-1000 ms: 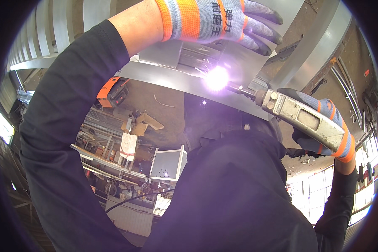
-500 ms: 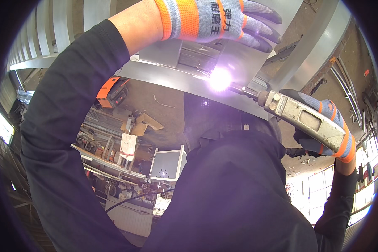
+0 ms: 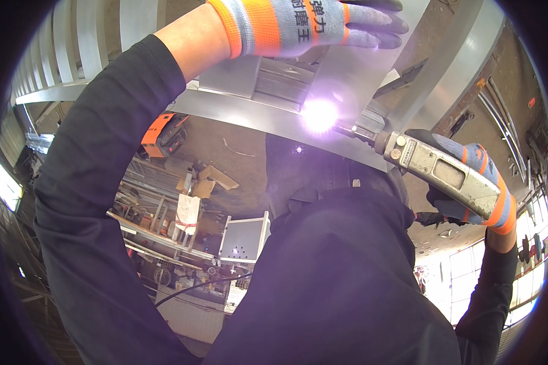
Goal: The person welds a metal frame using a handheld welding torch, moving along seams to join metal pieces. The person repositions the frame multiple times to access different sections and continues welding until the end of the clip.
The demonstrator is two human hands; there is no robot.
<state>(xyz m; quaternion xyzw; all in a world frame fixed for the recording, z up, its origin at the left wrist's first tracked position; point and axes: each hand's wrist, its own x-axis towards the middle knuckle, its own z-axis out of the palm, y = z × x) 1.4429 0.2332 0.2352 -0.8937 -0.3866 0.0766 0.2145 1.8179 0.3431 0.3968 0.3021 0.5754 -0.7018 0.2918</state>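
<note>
My right hand (image 3: 480,159), in a grey and orange glove, is wrapped around a worn metal welding gun (image 3: 446,175). The gun's nozzle points left, and a blinding white-violet glow (image 3: 319,115) burns at its tip on the edge of a long flat metal bar (image 3: 231,117). My left hand (image 3: 341,25), gloved alike, stretches its fingers over a flat metal plate (image 3: 353,76) joined to that bar. It holds nothing, and whether it presses on the plate I cannot tell. The glare hides the spot at the nozzle.
Several upright metal slats (image 3: 91,45) run along the upper left. A curved metal strip (image 3: 453,73) rises at the right. Beyond the work, an orange and black machine (image 3: 163,135), cardboard (image 3: 218,177) and a grey panel in a pale frame (image 3: 240,240) stand about the floor.
My left hand has shifted slightly up and to the left, uncovering more of the plate. The welding gun and its glow stay almost in place.
</note>
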